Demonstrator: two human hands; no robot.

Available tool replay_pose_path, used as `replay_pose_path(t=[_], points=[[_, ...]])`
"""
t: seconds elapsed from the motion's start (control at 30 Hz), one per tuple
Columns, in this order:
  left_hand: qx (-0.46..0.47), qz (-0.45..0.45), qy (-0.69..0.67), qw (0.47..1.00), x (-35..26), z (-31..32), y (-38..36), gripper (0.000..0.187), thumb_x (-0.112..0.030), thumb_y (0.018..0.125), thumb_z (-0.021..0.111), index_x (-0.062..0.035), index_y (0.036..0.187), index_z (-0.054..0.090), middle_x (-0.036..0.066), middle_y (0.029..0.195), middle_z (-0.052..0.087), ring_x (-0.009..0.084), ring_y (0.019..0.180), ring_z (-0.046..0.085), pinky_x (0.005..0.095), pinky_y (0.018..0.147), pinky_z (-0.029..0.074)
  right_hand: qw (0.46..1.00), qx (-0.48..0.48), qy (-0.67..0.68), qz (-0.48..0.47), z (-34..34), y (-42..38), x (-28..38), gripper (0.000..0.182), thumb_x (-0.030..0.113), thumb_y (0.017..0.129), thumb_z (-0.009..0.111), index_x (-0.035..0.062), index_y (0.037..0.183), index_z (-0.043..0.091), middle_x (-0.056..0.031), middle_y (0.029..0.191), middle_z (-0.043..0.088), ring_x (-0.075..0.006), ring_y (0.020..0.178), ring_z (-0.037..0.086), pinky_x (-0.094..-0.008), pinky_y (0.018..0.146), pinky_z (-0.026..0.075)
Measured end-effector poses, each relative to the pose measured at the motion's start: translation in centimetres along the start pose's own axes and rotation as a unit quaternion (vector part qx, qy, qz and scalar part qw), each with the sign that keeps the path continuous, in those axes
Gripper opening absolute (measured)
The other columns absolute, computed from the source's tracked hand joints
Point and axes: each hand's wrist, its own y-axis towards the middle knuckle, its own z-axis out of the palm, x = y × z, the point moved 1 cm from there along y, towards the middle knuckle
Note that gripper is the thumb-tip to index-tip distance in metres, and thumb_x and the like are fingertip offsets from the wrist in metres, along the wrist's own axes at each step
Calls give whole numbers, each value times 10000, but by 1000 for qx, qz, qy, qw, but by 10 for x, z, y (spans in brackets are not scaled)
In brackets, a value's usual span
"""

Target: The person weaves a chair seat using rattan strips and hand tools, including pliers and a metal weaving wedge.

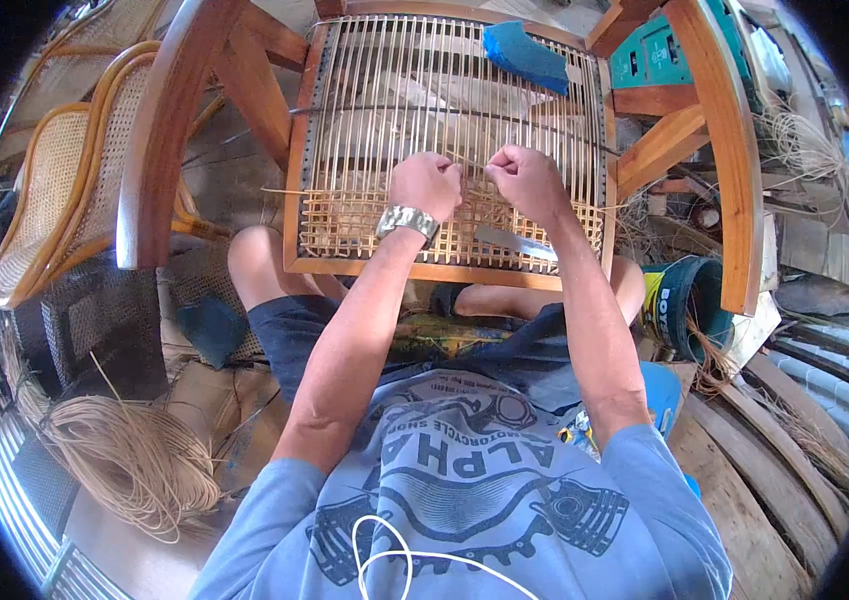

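My left hand [427,185], with a watch [408,224] on its wrist, is closed in a pinch over the chair frame. Just beside it my right hand [530,182] pinches too. A thin cane strand [457,157] shows between the fingertips, partly hidden by them. Beneath both hands lies the cane webbing [345,222], woven in a grid near me, with only lengthwise strands farther away. A dark thin rod [345,109] crosses those strands. On the woven part, by my right forearm, rests a flat metal strip [515,243]. The wooden chair frame [295,215] surrounds the webbing.
A blue cloth-like piece [525,58] lies on the far strands. To the left are curved cane-backed chairs [65,190] and a coil of cane [135,460]. At right stand a dark bucket [695,300], a green crate [655,55] and wooden boards [745,500].
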Motion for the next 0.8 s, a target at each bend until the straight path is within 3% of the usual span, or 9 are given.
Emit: replay_pose_path(t=[0.13,0.4,0.47,0.57,0.6,0.67,0.7,0.77,0.8], points=[[80,-77,-169,979,13,-4,10,250,-256,901,701,-18,960,751,53,660,708,73,532,619,235,482,473,1000,-16,8,8,0,-10,6,145,156,828,644,20,846,689,-126,747,700,-224,693,679,-363,659,526],[41,-45,-166,984,15,1,7,245,-219,894,681,17,927,736,46,649,696,87,549,621,245,513,475,999,-30,1,28,0,-20,6,127,134,822,623,32,857,689,-125,781,713,-232,706,687,-376,664,528],[26,-53,-170,984,14,1,4,263,-228,895,656,22,915,736,85,665,707,113,572,657,278,537,507,999,-30,-9,11,6,-18,9,129,142,840,629,32,869,691,-124,794,717,-233,716,692,-377,673,530],[-39,63,52,996,21,-4,1,282,-253,899,575,-35,925,752,80,667,717,159,642,712,356,678,572,1000,-27,-11,10,14,-15,17,142,163,873,640,35,895,698,-124,819,724,-230,745,699,-371,692,533],[-49,41,44,997,21,-4,-3,282,-253,899,575,-35,925,752,80,667,717,159,642,712,356,678,572,999,-36,-4,38,13,-16,15,151,176,889,645,37,910,703,-125,832,727,-225,763,702,-364,703,534],[-26,38,64,997,22,-1,-2,237,-260,886,622,-80,853,772,195,924,719,379,866,693,459,824,559,999,3,11,41,14,-12,2,155,184,888,679,43,944,712,-116,873,723,-194,785,688,-329,710,527],[-31,23,59,998,22,-2,0,237,-260,886,622,-80,853,772,195,924,719,379,866,693,459,824,559,1000,-5,-2,20,11,-12,6,140,165,885,683,40,941,711,-110,861,715,-193,769,681,-329,702,524],[-7,37,39,999,23,0,0,260,-240,899,590,-51,869,767,64,665,723,149,602,697,335,644,569,1000,-8,-15,3,10,-17,8,126,147,883,687,36,939,711,-104,850,707,-191,754,674,-328,695,521],[-10,39,40,998,24,-1,1,260,-240,899,590,-51,869,767,64,665,723,149,602,697,335,644,569,999,-17,-35,-25,8,-14,7,116,132,880,689,32,935,709,-99,837,697,-190,745,667,-329,692,517]])
